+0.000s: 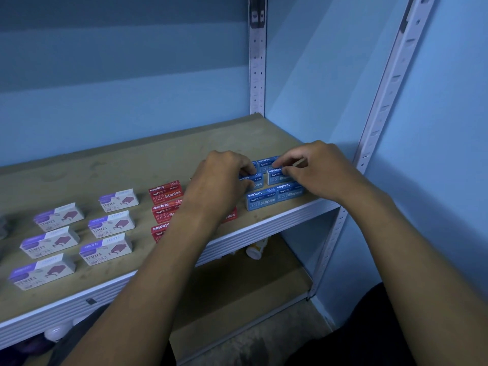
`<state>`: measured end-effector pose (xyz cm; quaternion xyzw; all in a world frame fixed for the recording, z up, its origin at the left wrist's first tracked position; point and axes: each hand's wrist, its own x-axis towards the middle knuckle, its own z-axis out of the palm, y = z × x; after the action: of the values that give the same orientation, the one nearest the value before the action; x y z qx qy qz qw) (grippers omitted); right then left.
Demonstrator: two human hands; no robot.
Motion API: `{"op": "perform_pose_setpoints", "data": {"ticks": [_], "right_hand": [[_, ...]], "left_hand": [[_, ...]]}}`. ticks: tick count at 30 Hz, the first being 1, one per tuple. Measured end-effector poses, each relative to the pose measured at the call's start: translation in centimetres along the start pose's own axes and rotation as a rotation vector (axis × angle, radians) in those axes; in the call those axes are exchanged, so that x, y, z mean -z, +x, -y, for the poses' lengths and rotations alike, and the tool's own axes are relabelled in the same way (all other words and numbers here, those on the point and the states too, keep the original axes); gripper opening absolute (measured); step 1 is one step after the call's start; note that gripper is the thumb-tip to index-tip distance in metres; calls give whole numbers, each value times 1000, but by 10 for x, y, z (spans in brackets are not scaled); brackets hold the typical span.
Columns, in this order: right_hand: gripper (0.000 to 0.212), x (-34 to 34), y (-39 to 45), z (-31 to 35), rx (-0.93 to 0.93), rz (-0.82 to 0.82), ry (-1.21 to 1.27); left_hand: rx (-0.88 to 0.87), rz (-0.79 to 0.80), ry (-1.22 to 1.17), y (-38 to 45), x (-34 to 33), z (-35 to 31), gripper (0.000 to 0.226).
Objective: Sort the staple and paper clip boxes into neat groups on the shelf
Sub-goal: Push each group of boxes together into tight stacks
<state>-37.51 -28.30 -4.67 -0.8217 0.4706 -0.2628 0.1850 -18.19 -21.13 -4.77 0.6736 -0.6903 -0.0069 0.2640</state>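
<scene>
Seen from a head camera, looking down at a wooden shelf [163,159] on a metal rack against a blue wall.

Sorting judged well advanced. Three colour groups already laid out in rows along the shelf: purple-and-white staple boxes [105,225] in two columns toward the left end, red staple boxes [165,192] in a column near the middle, partly hidden behind the left forearm, and blue staple boxes [274,198] close to the right end. Something grey just visible at the far left edge of the view, too cropped to identify. No paper clip boxes plainly recognisable.

Both hands at the blue group. Left hand [224,178] with fingers curled, pinching a blue box [252,180] in the middle row. Right hand [314,170] with fingers curled down onto another blue box [277,177] beside it, apparently gripping it. Blue group not yet squared: front pair aligned along the front edge, boxes behind sitting a little unevenly. Remaining work judged to be straightening these last boxes.

Room for moving: broad bare strip of wood along the back edge of the shelf, narrow gaps between the groups. Blue front row right at the front edge, so little margin there against tipping off. Right rear upright [257,75] and right front upright [390,83] hemming in the right corner, just beside the right hand.
</scene>
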Motion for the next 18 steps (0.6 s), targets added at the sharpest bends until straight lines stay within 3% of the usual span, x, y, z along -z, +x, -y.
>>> {"op": "perform_pose_setpoints", "data": {"ticks": [18], "right_hand": [[24,14,-17,10,13,-40,49]], "left_hand": [[-20,-44,-73,-14,15,-12,22]]}}
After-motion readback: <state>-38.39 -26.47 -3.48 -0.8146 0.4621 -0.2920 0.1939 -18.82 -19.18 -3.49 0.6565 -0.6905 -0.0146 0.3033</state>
